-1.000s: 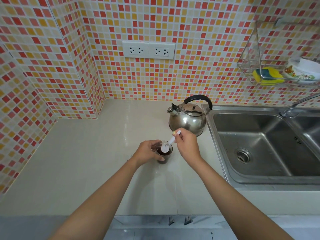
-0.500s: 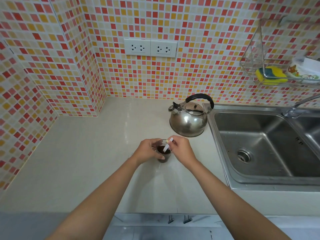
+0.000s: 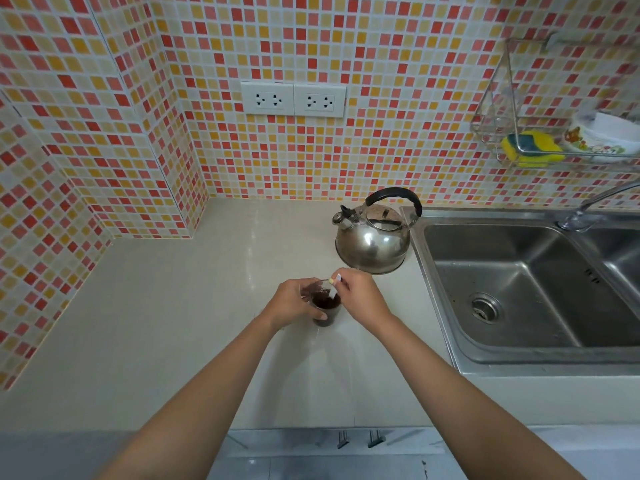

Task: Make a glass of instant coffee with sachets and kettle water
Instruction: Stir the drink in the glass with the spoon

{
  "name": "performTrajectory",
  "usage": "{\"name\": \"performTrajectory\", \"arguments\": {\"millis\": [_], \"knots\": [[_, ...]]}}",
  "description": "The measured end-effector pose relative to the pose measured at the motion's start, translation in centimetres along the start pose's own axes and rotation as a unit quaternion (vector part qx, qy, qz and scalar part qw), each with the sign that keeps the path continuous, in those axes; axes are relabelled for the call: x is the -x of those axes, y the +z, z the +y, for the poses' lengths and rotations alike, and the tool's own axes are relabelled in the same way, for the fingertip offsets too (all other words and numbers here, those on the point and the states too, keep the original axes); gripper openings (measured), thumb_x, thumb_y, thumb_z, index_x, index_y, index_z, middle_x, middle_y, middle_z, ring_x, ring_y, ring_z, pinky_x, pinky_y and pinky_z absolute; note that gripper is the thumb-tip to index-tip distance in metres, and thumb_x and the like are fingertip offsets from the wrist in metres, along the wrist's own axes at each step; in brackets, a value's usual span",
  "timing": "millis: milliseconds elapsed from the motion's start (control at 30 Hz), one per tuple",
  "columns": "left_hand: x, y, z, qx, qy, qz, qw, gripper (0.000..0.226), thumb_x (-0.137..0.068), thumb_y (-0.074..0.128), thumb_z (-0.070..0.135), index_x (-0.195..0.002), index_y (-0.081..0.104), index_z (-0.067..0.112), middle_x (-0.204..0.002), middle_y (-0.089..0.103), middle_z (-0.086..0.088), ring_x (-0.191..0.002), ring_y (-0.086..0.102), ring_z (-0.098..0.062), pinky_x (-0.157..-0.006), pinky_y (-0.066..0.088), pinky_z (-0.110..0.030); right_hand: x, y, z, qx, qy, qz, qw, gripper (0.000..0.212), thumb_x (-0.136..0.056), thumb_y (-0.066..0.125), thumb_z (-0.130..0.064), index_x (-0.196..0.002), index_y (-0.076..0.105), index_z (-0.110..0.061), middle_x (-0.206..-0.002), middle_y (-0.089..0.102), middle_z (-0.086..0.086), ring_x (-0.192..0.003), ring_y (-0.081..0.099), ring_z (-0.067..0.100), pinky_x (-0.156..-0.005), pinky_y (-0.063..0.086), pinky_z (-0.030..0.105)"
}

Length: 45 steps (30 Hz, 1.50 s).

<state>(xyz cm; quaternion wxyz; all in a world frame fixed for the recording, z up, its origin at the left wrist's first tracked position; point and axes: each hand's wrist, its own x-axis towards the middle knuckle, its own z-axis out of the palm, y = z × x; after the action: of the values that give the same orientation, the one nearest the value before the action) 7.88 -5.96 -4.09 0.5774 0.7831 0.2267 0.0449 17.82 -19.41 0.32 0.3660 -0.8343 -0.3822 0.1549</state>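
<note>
Head view — left hand (image 3: pixel 294 303) grips the clear glass of dark coffee (image 3: pixel 325 308); right hand (image 3: pixel 360 297) pinches a white plastic spoon (image 3: pixel 335 289) — stirring should stay gentle and clear of the rim.

Kitchen corner, mosaic tile walls, beige counter

Walls (image 3: pixel 398 140): small square tiles in red, orange, yellow & cream w/ white grout; a boxed-out tiled column juts at left. Double white socket (image 3: pixel 293 99) on back wall above counter (image 3: pixel 156 306), which is pale beige, glossy, L-shaped into the corner. Steel sink (image 3: pixel 540 289) w/ two basins set into counter at right, tap (image 3: pixel 595 202) behind it. Wire rack (image 3: pixel 519 109) on wall upper right w/ yellow sponge (image 3: pixel 533 148) & a bowl (image 3: pixel 602 138). Cabinet fronts w/ metal handles (image 3: pixel 358 438) below counter edge. Light even, soft
</note>
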Motion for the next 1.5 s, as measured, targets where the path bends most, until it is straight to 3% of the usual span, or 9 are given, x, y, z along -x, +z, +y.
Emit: {"name": "performTrajectory", "arguments": {"millis": [267,500,633,800,933,1133,1333,1433,1500], "knots": [[0.1,-0.1,0.2,-0.01,-0.015,-0.004,1.0,0.06,-0.05,0.087,0.004,-0.082,0.071,0.053,-0.082,0.074,0.024,-0.083,0.067,0.004,-0.074,0.05,-0.006,-0.2,0.1,0.0,-0.012,-0.002,0.003,1.0,0.017,-0.091,0.051,-0.011,-0.079,0.061,-0.004,-0.074,0.055,0.005,-0.072,0.052,0.022,-0.066,0.043,0.033],[0.1,-0.2,0.1,-0.014,0.002,-0.016,1.0,0.052,-0.051,0.084,0.007,-0.091,0.073,0.037,-0.077,0.071,0.017,-0.079,0.065,-0.004,-0.084,0.05,-0.023,0.0,0.8,-0.5,-0.022,0.002,-0.017,1.0,0.016,-0.089,0.053,-0.011,-0.079,0.064,-0.005,-0.064,0.054,0.0,-0.062,0.05,0.015,-0.059,0.037,0.027],[0.1,-0.1,0.3,-0.003,0.0,-0.01,1.0,0.058,-0.053,0.085,0.0,-0.099,0.073,0.032,-0.093,0.074,0.007,-0.09,0.066,-0.009,-0.085,0.049,-0.021,-0.3,0.2,-0.1,0.021,-0.003,0.007,1.0,0.018,-0.09,0.05,-0.012,-0.08,0.062,-0.004,-0.076,0.06,0.005,-0.073,0.054,0.022,-0.065,0.044,0.034],[0.2,-0.2,0.4,-0.017,0.007,-0.019,1.0,0.049,-0.052,0.085,0.002,-0.089,0.073,0.032,-0.073,0.069,0.017,-0.074,0.063,-0.003,-0.078,0.049,-0.02,-0.1,0.6,-0.6,-0.01,0.001,-0.018,1.0,0.019,-0.089,0.053,-0.012,-0.074,0.064,-0.005,-0.062,0.052,-0.004,-0.061,0.049,0.013,-0.059,0.037,0.026],[0.2,-0.2,0.5,-0.01,0.0,-0.003,1.0,0.056,-0.052,0.087,0.0,-0.089,0.071,0.039,-0.085,0.07,0.01,-0.081,0.062,-0.008,-0.08,0.049,-0.021,-0.5,0.0,-0.4,0.03,0.002,-0.004,1.0,0.016,-0.089,0.051,-0.011,-0.081,0.063,-0.004,-0.075,0.06,0.007,-0.073,0.054,0.023,-0.065,0.044,0.034],[0.2,-0.3,0.5,-0.022,0.006,-0.015,1.0,0.048,-0.052,0.085,0.002,-0.091,0.074,0.029,-0.075,0.07,0.013,-0.073,0.062,-0.006,-0.078,0.051,-0.027,-0.1,0.7,-0.9,-0.005,0.011,-0.02,1.0,0.018,-0.089,0.053,-0.011,-0.074,0.063,-0.01,-0.064,0.053,0.0,-0.064,0.049,0.018,-0.058,0.037,0.028],[0.3,-0.3,0.6,-0.022,0.001,-0.01,1.0,0.053,-0.053,0.086,-0.001,-0.091,0.072,0.034,-0.077,0.071,0.017,-0.073,0.063,0.0,-0.073,0.049,-0.014,-0.3,0.2,-0.8,0.055,0.003,-0.005,0.998,0.017,-0.091,0.05,-0.012,-0.085,0.063,-0.004,-0.08,0.061,0.008,-0.076,0.054,0.025,-0.067,0.044,0.034],[0.2,-0.3,0.5,-0.04,0.006,-0.015,0.999,0.039,-0.053,0.084,0.006,-0.083,0.072,0.027,-0.069,0.065,0.013,-0.065,0.056,-0.004,-0.069,0.046,-0.021,-0.1,0.7,-1.4,0.03,-0.001,-0.022,0.999,0.018,-0.09,0.051,-0.013,-0.082,0.065,-0.003,-0.07,0.054,0.003,-0.07,0.05,0.021,-0.061,0.038,0.029],[0.2,-0.3,0.5,-0.044,0.001,-0.01,0.999,0.04,-0.052,0.085,0.008,-0.087,0.073,0.024,-0.074,0.066,0.007,-0.068,0.055,-0.008,-0.071,0.046,-0.026,-0.3,0.7,-1.4,0.048,-0.016,-0.024,0.998,0.019,-0.091,0.049,-0.012,-0.086,0.065,-0.003,-0.079,0.061,0.008,-0.075,0.054,0.024,-0.066,0.043,0.033]]}}
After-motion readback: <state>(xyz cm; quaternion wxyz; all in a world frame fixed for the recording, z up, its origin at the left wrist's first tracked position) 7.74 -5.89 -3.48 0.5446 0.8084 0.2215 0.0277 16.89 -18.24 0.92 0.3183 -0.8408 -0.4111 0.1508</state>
